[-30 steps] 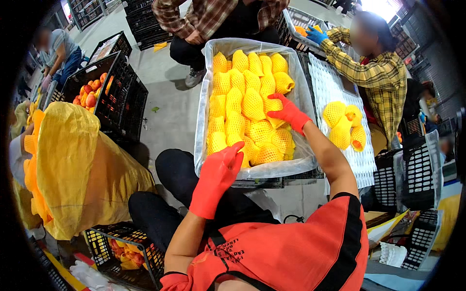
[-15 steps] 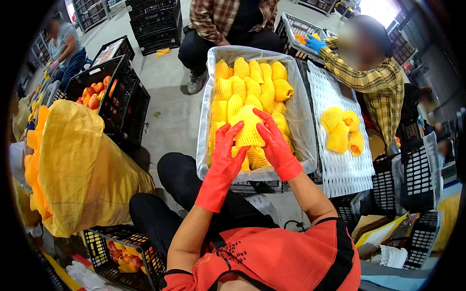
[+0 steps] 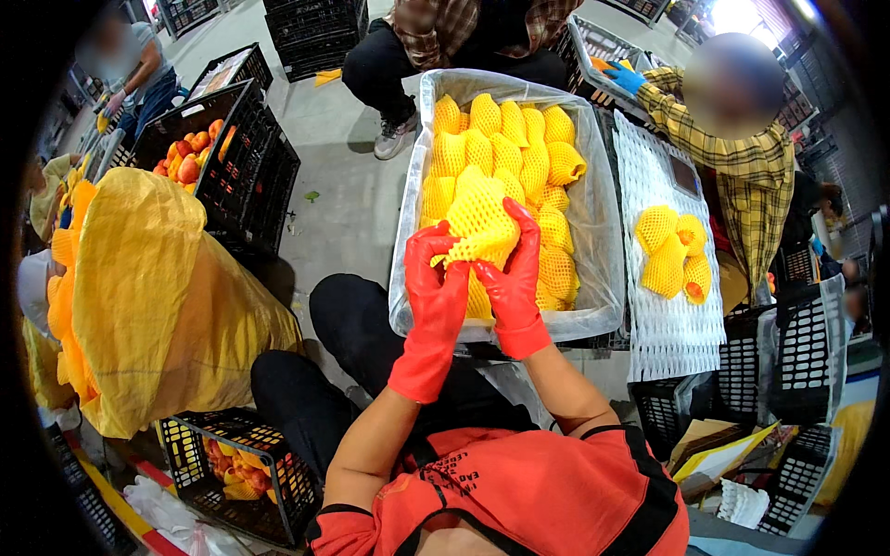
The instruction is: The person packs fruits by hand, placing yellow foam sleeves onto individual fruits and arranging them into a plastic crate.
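Note:
In red rubber gloves, my left hand (image 3: 434, 285) and my right hand (image 3: 515, 287) both grip a yellow foam net sleeve (image 3: 480, 218). Its rounded shape suggests a fruit inside, but the net hides it. Thumbs and fingers pinch the sleeve's near end, one hand on each side. This happens above a crate (image 3: 601, 310) lined with clear plastic. Rows of net-wrapped pieces (image 3: 536, 167) fill most of that crate, some partly hidden by my hands.
Right of the crate, a white foam sheet (image 3: 677, 334) bears several wrapped pieces (image 3: 663, 269). A yellow sack (image 3: 158, 315) of foam nets stands left, near a black crate (image 3: 264, 176) of red-orange fruit. Co-workers sit opposite and at right; another crate (image 3: 232, 510) is by my left leg.
My hands have drawn the wrapped piece slightly nearer and tilted it. The fingers have come together at its near end. The whole view has shifted a little.

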The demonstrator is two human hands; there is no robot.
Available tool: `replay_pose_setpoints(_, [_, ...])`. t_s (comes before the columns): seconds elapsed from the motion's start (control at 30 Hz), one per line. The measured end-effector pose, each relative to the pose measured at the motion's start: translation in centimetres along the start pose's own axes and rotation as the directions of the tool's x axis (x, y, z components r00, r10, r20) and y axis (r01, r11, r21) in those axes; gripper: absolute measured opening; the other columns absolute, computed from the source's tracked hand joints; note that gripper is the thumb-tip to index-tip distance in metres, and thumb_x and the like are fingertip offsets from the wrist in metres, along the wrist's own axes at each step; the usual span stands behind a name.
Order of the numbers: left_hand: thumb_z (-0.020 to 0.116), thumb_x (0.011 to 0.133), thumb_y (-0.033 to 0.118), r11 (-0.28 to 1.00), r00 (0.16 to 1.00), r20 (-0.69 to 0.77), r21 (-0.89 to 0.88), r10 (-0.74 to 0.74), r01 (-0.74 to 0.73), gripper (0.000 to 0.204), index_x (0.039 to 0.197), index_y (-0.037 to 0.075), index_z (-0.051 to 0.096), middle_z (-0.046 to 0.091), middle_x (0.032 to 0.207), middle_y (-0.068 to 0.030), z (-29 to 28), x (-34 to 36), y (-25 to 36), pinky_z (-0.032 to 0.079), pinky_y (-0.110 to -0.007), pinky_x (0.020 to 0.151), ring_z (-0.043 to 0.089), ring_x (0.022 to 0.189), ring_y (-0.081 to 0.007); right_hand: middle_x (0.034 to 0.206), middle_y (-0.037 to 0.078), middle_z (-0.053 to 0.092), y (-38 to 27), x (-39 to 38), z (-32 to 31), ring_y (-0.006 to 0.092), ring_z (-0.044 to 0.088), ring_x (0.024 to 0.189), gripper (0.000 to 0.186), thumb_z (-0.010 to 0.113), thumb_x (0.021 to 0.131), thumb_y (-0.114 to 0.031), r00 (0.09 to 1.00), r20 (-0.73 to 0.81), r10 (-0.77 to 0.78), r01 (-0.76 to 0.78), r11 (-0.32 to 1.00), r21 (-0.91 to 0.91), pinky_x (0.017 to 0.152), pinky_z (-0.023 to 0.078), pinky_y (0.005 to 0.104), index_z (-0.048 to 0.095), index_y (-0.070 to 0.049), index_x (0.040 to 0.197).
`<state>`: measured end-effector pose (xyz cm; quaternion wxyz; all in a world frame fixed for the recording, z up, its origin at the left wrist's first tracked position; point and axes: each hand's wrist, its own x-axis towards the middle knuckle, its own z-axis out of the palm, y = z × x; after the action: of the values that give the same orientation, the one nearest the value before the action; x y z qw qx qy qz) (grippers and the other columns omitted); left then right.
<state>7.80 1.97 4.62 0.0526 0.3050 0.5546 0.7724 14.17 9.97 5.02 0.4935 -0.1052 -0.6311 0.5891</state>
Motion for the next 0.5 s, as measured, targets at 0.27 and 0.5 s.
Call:
replay_pose_setpoints(0.27, [0.061,0.080,-0.006,0.899,0.990,0.109,0.420,0.085,-0.124,0.027,0.104,0.003,0.055,0.061,0.095,-0.0117,-1.2,0.0,-0.5,0.049,-0.034,0.077,0.061,0.091,-0.0250,0.121,0.005,0.055,1.8,0.9,0.1,0.0189,0.057,0.111,0.061,0.076,0.075,-0.011,0.934,-0.292,0.204,-0.183,0.978,0.095,0.094,0.050,0.0321,0.048,0.000,0.128])
replay_pose_setpoints(0.5, [0.056,0.096,0.015,0.631,0.805,0.335,-0.500,-0.490,0.593,0.024,0.116,0.003,0.052,0.062,0.111,-0.0086,-3.2,2.1,0.3,0.051,-0.029,0.083,0.062,0.098,-0.0162,0.115,0.013,0.062,0.4,0.8,-1.8,0.0233,0.061,0.108,0.050,0.066,0.081,-0.020,0.907,-0.005,0.421,-0.379,0.821,0.426,0.096,0.050,0.0352,0.053,0.004,0.123])
